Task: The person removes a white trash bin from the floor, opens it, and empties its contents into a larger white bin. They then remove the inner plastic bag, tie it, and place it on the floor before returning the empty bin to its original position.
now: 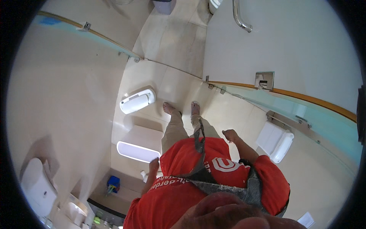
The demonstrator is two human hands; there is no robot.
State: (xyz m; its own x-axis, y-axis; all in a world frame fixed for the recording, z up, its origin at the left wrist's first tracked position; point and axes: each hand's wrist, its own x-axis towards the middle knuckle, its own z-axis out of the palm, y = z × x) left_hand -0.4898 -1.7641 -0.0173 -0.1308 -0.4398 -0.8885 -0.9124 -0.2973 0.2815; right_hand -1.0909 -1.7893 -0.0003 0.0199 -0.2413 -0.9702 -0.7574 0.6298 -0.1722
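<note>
My left hand [154,165] hangs low at my side, next to the pale lavender top [139,151] of a tall white bin. Whether it touches the bin I cannot tell, and most of its fingers are hidden. On the other side my right hand [230,135] hangs beside my leg with its fingers curled in; nothing shows in it. A smaller white bin with a lid [138,101] stands on the floor ahead and left of my feet. To the right of my right hand is a white box-shaped fixture [275,142].
Frosted glass partitions with orange-brown edges rise at the left [106,38] and right [312,100]. Between them a tiled floor [173,45] leads away. A blue container [113,183] and a dark counter [108,209] are at the lower left. A metal handle [240,19] is at the upper right.
</note>
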